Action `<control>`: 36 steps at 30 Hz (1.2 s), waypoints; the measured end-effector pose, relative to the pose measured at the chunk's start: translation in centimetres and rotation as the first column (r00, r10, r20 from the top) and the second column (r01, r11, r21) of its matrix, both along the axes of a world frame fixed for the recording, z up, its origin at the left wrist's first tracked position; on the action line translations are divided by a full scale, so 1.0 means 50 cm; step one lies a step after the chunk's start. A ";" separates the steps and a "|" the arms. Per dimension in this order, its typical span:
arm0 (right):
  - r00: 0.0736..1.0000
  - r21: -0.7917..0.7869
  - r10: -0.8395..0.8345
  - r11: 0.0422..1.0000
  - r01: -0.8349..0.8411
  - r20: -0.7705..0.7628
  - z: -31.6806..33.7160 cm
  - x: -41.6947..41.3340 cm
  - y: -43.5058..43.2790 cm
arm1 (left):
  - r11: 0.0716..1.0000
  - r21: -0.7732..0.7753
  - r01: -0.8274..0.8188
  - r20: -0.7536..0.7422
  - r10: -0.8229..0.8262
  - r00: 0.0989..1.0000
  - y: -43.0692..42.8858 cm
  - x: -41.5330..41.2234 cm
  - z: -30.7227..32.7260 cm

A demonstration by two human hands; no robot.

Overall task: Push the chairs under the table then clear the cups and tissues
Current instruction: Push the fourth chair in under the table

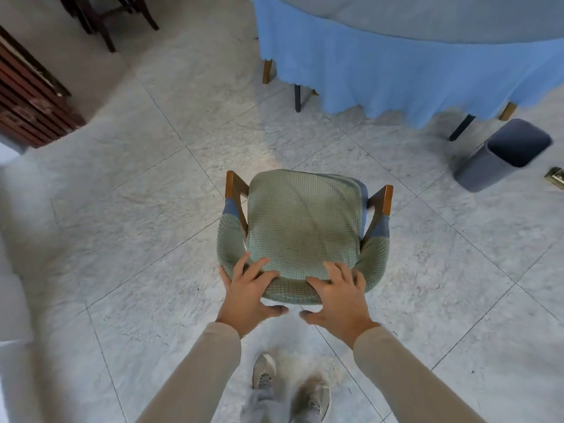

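Observation:
A chair [302, 221] with a green knitted cover and brown wooden arms stands on the tiled floor in front of me, its seat facing the table. My left hand [248, 290] and my right hand [335, 296] both grip the top of its backrest, fingers over the front and thumbs behind. The round table [396, 71], draped in a blue cloth with a grey top, stands beyond the chair at the upper right, well apart from it. No cups or tissues are in view.
A dark grey bin [503, 154] stands on the floor right of the chair, near the table's edge. Wooden legs [267, 71] show under the cloth. Dark wooden furniture [30, 111] and dark chair legs [106, 16] are at the far left. My shoes [290, 389] are below.

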State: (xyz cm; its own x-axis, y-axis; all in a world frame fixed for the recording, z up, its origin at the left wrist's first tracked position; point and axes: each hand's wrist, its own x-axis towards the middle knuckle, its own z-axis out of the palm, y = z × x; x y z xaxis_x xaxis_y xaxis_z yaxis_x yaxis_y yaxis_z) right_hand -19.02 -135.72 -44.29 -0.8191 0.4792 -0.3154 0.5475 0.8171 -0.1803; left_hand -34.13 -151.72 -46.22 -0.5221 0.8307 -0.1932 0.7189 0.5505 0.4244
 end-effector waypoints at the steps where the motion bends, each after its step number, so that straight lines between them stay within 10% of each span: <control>1: 0.999 -0.019 -0.043 0.999 0.043 0.025 -0.004 -0.003 -0.002 | 1.000 -0.022 0.001 -0.001 -0.001 1.000 0.006 -0.010 -0.009; 19: 0.807 -0.103 -0.582 0.801 0.590 0.099 0.014 -0.125 -0.078 | 0.978 -0.148 0.146 0.013 -0.146 0.989 0.039 -0.145 -0.006; 36: 0.769 -0.121 -0.632 0.774 0.621 -0.092 -0.043 -0.330 0.264 | 0.959 -0.132 0.251 -0.074 -0.262 0.962 0.422 -0.396 -0.025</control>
State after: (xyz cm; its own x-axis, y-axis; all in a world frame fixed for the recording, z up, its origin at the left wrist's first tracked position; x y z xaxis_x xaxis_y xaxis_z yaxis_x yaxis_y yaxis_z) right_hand -35.53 -122.52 -46.46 -0.3789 0.8773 -0.2947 0.9024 0.2798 -0.3276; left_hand -53.91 -130.64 -47.49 -0.3142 0.9125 -0.2620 0.8746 0.3856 0.2938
